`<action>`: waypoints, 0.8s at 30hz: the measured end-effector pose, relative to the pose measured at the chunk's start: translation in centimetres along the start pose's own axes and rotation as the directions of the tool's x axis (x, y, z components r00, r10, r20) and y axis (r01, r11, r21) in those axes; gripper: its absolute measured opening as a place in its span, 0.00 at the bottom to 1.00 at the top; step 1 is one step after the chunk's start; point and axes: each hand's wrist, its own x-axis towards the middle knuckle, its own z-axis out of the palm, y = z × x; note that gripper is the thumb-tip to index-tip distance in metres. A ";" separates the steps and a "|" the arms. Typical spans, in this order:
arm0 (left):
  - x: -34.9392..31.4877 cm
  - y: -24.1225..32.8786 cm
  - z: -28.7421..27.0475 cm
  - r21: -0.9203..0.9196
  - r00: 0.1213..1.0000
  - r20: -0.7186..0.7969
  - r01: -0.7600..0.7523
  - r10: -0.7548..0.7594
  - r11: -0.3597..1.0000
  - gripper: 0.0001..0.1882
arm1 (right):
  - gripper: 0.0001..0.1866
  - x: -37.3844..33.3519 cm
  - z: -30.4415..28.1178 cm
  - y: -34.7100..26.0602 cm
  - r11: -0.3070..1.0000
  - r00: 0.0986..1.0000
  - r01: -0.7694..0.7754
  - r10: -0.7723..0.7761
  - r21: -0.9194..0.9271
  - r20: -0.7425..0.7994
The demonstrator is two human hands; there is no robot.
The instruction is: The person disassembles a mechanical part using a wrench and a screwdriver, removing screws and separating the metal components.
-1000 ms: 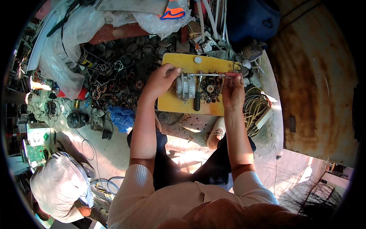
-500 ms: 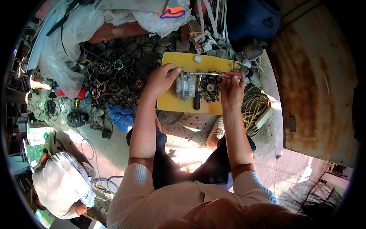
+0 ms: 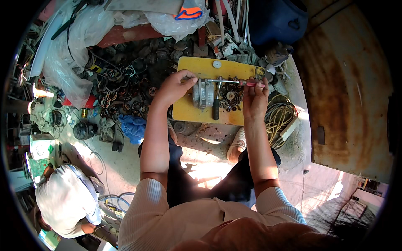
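On a yellow board (image 3: 184,113) in front of me stands a round, grey metal motor housing (image 3: 202,94). My left hand (image 3: 176,87) is at the housing's upper left edge, its thumb and fingers closed together there; whether they pinch a small part is hidden. My right hand (image 3: 256,98) grips the pinkish-red handle of a screwdriver (image 3: 228,81). The long shaft lies level, its tip against the housing's upper right side. Just right of the housing lies a ratchet wrench (image 3: 216,109) with a dark handle. Beside it is a pile of small rings and washers (image 3: 230,95).
A white disc (image 3: 217,64) sits at the board's far edge. Coiled yellowish cable (image 3: 276,121) lies to the right, near a rusty metal sheet (image 3: 347,83). Motor parts (image 3: 121,83) and a blue cloth (image 3: 133,129) are at left. Another person (image 3: 67,201) crouches at lower left.
The fingers of my right hand have shifted around the screwdriver handle, which has turned a little. My left hand has moved only slightly at the housing's edge.
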 end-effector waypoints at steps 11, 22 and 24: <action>0.4 -0.4 0.5 0.045 0.992 -0.125 0.034 -0.028 0.998 0.20 | 0.18 -0.6 0.5 -0.2 0.994 0.992 -0.104 0.100 -0.044 -0.073; 0.3 -0.4 0.1 -0.031 0.999 -0.020 -0.042 0.041 0.999 0.12 | 0.18 0.5 -0.7 0.6 0.999 0.998 -0.018 0.016 -0.035 -0.060; 0.3 -0.5 0.1 -0.027 0.999 -0.025 -0.043 0.042 0.999 0.12 | 0.18 0.2 -0.7 0.3 0.997 0.998 -0.060 0.058 -0.052 -0.040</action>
